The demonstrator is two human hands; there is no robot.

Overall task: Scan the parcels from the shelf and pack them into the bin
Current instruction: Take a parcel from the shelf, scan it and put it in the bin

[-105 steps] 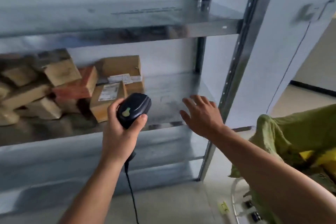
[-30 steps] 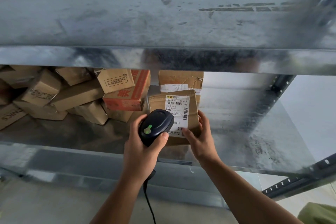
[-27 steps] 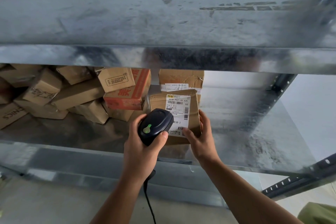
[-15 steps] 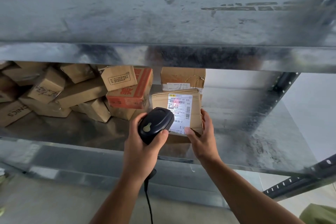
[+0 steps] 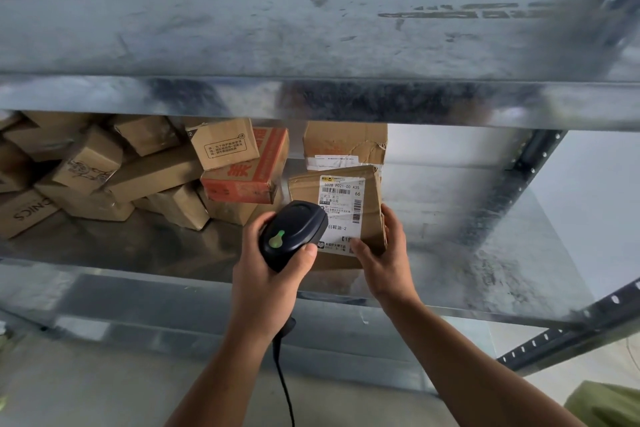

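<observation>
A brown cardboard parcel (image 5: 370, 204) with a white barcode label stands tilted at the front of the metal shelf (image 5: 485, 253). My right hand (image 5: 382, 260) grips its lower right corner, thumb on the label. My left hand (image 5: 266, 281) holds a black corded barcode scanner (image 5: 292, 236) with a green button, aimed at the label from just left of it. The bin is out of view.
Several more cardboard parcels (image 5: 138, 170) are piled at the left and back of the shelf, among them an orange printed box (image 5: 249, 177). An upper shelf (image 5: 311, 45) overhangs close above. A dark upright post (image 5: 512, 191) stands at right. Green fabric (image 5: 606, 406) shows at bottom right.
My right hand reached in from open air and took hold of the labelled parcel. The red scan light that lay on the barcode half a second ago is gone.
</observation>
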